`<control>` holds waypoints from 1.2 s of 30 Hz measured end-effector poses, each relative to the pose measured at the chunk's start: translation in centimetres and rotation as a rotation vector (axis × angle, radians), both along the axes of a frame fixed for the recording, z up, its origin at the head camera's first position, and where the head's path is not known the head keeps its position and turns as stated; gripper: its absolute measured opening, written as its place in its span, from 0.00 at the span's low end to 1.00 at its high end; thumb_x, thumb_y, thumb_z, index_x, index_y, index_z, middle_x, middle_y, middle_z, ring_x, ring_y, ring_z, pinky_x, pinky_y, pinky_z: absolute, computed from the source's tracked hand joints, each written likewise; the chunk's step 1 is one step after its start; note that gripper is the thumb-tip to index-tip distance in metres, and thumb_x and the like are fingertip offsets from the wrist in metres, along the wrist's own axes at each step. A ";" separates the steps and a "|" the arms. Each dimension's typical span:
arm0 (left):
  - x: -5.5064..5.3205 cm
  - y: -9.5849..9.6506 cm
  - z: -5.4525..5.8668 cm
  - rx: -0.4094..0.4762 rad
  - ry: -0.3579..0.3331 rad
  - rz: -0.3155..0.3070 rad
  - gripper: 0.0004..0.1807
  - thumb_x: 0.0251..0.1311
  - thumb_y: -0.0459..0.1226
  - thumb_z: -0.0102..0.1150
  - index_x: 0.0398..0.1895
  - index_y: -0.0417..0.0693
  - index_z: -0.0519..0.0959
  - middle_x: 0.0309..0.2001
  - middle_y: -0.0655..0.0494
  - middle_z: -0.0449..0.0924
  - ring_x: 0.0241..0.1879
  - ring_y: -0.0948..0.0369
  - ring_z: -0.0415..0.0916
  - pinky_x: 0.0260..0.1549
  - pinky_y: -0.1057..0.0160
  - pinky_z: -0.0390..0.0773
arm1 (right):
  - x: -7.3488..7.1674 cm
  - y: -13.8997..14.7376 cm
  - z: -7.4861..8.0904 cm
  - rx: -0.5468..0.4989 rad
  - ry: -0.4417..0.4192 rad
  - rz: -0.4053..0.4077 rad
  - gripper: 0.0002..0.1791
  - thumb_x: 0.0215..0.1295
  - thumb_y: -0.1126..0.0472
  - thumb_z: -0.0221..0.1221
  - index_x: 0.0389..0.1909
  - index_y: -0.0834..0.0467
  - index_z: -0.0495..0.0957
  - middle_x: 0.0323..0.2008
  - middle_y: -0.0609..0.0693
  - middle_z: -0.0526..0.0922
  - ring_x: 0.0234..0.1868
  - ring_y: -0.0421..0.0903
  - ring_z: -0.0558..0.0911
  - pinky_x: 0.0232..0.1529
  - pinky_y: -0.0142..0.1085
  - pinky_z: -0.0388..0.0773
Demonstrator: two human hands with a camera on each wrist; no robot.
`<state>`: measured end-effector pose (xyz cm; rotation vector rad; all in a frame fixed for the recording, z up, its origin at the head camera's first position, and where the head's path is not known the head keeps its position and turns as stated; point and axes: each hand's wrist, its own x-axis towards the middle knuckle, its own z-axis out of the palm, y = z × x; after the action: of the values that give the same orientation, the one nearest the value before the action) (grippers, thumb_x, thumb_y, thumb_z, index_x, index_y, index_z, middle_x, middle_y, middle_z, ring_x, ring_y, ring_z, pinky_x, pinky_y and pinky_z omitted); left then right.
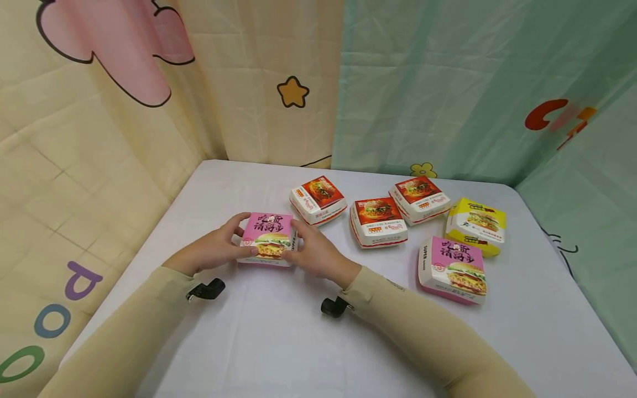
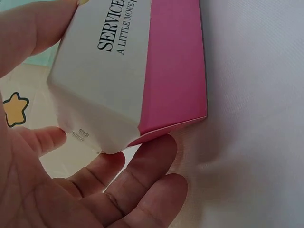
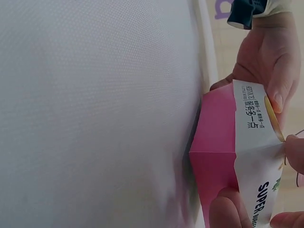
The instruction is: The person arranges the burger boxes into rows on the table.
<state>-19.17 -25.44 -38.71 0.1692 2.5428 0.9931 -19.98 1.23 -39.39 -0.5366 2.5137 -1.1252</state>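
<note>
A pink and white burger box (image 1: 266, 235) sits at the left of the white table, its printed lid facing up. From its left side my left hand (image 1: 217, 247) grips it, thumb on the lid's front edge. My right hand (image 1: 323, 253) holds the opposite side, thumb near the front right corner. In the left wrist view, the fingers (image 2: 154, 156) curl by the lower edge of the box's pink base (image 2: 175, 71). The right wrist view has the right hand's fingertips (image 3: 224, 213) against the pink side, and the left hand (image 3: 268, 61) at the far end.
Right of the hands stand several closed burger boxes: a red-topped one (image 1: 318, 200) closest, two more red-topped boxes (image 1: 378, 222) (image 1: 420, 199), a yellow one (image 1: 476, 225) and another pink one (image 1: 453, 269). Patterned curtains (image 1: 278, 50) border the table (image 1: 278, 342) at the back and sides.
</note>
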 end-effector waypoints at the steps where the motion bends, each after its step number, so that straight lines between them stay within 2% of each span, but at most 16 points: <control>1: 0.0 0.1 0.0 -0.003 -0.005 -0.006 0.60 0.62 0.60 0.70 0.86 0.56 0.42 0.68 0.38 0.67 0.52 0.49 0.79 0.48 0.55 0.79 | 0.0 0.1 0.0 0.008 -0.001 0.003 0.49 0.68 0.50 0.70 0.84 0.53 0.56 0.76 0.58 0.68 0.71 0.54 0.74 0.71 0.52 0.74; 5: 0.0 0.5 0.2 -0.020 -0.010 -0.030 0.61 0.62 0.60 0.70 0.87 0.59 0.39 0.67 0.38 0.68 0.48 0.51 0.77 0.46 0.56 0.78 | 0.1 0.5 0.2 0.038 0.004 0.015 0.50 0.68 0.50 0.70 0.85 0.53 0.54 0.75 0.58 0.70 0.71 0.53 0.74 0.70 0.51 0.75; 13: 0.0 0.9 0.4 -0.025 -0.005 -0.065 0.61 0.61 0.59 0.71 0.87 0.58 0.41 0.65 0.38 0.71 0.46 0.53 0.78 0.46 0.57 0.76 | 0.1 1.1 0.4 0.082 -0.016 0.019 0.52 0.67 0.49 0.72 0.85 0.51 0.53 0.72 0.59 0.72 0.69 0.51 0.75 0.67 0.49 0.78; 23: -0.3 1.1 0.4 -0.034 -0.061 -0.047 0.60 0.60 0.58 0.72 0.85 0.58 0.43 0.66 0.36 0.71 0.45 0.52 0.80 0.45 0.57 0.81 | -0.4 1.5 -0.1 0.067 -0.024 0.063 0.52 0.67 0.48 0.71 0.85 0.50 0.54 0.82 0.58 0.60 0.77 0.52 0.68 0.76 0.51 0.69; 29: -0.3 1.2 0.8 -0.051 -0.077 -0.067 0.62 0.61 0.58 0.71 0.86 0.60 0.39 0.68 0.34 0.69 0.48 0.50 0.79 0.46 0.56 0.80 | -0.7 1.6 -0.4 0.062 -0.026 0.082 0.51 0.67 0.47 0.71 0.85 0.50 0.54 0.81 0.58 0.61 0.66 0.52 0.76 0.69 0.49 0.75; 32: -0.4 1.2 0.9 -0.068 -0.084 -0.078 0.61 0.61 0.59 0.70 0.87 0.62 0.40 0.68 0.34 0.69 0.49 0.50 0.78 0.47 0.55 0.80 | -0.8 1.7 -0.6 0.063 -0.017 0.092 0.51 0.68 0.47 0.71 0.85 0.51 0.54 0.82 0.58 0.60 0.70 0.53 0.75 0.72 0.50 0.72; 36: -0.5 1.1 0.8 -0.067 -0.090 -0.084 0.59 0.62 0.59 0.70 0.86 0.63 0.41 0.67 0.34 0.70 0.48 0.50 0.79 0.47 0.55 0.81 | -0.8 1.7 -0.7 0.054 -0.011 0.095 0.51 0.68 0.46 0.70 0.85 0.51 0.54 0.82 0.58 0.59 0.79 0.55 0.66 0.78 0.51 0.66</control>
<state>-19.68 -24.33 -37.89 0.2060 2.4616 0.8628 -20.79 2.95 -40.09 -0.6261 2.4732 -1.0204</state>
